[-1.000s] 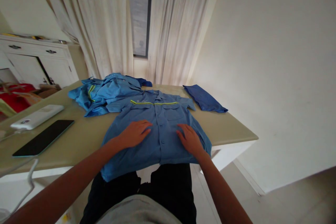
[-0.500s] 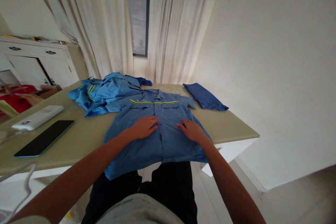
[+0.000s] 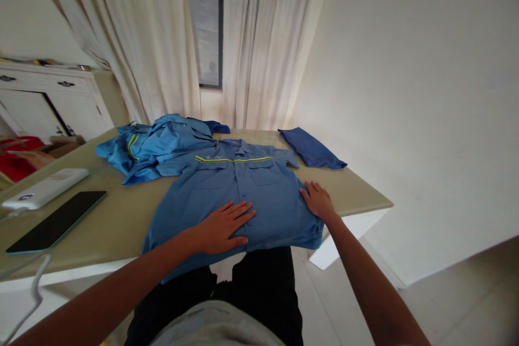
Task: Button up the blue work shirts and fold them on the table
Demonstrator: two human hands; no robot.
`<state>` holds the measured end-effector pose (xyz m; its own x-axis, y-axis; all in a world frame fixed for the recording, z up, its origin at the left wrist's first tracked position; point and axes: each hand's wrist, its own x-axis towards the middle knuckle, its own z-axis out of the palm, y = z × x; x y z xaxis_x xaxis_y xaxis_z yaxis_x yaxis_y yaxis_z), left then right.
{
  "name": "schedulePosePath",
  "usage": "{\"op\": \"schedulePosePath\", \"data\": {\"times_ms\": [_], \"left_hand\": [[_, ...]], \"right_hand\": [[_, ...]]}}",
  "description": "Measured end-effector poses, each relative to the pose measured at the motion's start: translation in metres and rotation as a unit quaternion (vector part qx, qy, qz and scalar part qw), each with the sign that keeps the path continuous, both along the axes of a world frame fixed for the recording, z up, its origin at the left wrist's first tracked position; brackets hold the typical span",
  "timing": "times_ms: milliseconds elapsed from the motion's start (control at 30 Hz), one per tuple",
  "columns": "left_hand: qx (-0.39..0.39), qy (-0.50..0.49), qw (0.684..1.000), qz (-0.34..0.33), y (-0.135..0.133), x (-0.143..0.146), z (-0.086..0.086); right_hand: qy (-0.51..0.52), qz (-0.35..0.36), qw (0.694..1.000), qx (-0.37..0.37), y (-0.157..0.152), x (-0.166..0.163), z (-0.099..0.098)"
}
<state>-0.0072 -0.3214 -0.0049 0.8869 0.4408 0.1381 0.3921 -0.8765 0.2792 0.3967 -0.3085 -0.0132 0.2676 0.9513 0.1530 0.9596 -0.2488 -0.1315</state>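
A blue work shirt (image 3: 239,189) with a yellow chest stripe lies spread face up on the beige table (image 3: 121,216), its hem hanging over the near edge. My left hand (image 3: 223,224) rests flat on the shirt's lower front, fingers spread. My right hand (image 3: 318,201) lies flat at the shirt's right side edge, fingers stretched out. Neither hand holds anything.
A crumpled pile of blue shirts (image 3: 154,146) lies behind on the left. A folded dark blue cloth (image 3: 310,148) sits at the back right. A black phone (image 3: 57,221) and a white power bank (image 3: 44,189) lie at the left. Curtains hang behind the table.
My right hand slid outward from the shirt's middle to its right edge. My left hand moved down toward the hem. The view shifted slightly left.
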Motion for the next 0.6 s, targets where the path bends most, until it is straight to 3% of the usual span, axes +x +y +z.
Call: {"op": "schedulePosePath", "data": {"times_ms": [100, 233, 300, 433, 600], "left_hand": [[-0.002, 0.012, 1.0, 0.022, -0.005, -0.02, 0.004], [0.054, -0.007, 0.976, 0.211, -0.006, -0.073, -0.008], [0.077, 0.002, 0.963, 0.258, -0.006, -0.097, -0.019], [0.099, 0.021, 0.964, 0.246, -0.004, -0.12, -0.034], [0.132, 0.025, 0.962, 0.236, 0.001, -0.12, -0.034]], "right_hand": [[0.01, -0.002, 0.991, 0.13, -0.024, 0.004, 0.001], [0.122, -0.014, 0.942, 0.312, -0.079, 0.0, -0.024], [0.187, -0.031, 0.929, 0.318, -0.107, -0.01, -0.048], [0.312, -0.022, 0.919, 0.24, -0.141, -0.028, -0.085], [0.364, -0.045, 0.878, 0.306, -0.152, -0.021, -0.091]]}}
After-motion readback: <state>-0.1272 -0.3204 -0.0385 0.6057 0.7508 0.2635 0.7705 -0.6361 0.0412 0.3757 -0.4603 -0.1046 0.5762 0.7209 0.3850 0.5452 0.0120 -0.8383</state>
